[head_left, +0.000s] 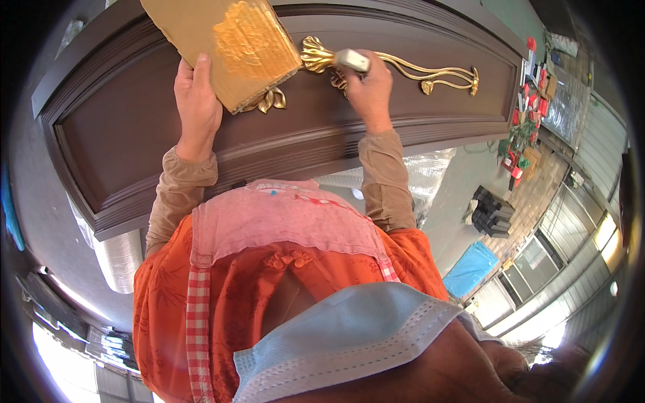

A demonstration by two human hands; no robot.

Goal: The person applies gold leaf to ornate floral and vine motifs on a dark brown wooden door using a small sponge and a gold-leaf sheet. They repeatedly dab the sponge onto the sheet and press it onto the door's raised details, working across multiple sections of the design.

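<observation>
My left hand [199, 108] grips the lower left edge of a piece of corrugated cardboard [201, 30], thumb on top. A thick, wet-looking patch of gold paint [247, 38] covers part of its face. In my right hand [372, 93] is a small tool with a pale, blocky end [353, 59]; its working end is hidden. That hand is over a gold relief ornament [317, 54] of leaves and long curved stems, on a dark brown moulded panel [433, 111]. The cardboard hides part of the ornament, and gold leaves [272, 99] show below its lower corner.
Wrapped rolls [120, 262] are under the panel's near side. On the floor to the right are stacked dark blocks [489, 211], a blue sheet-like item [471, 269] and a pile of red and green items [524, 131]. A corrugated wall with windows [531, 267] stands beyond.
</observation>
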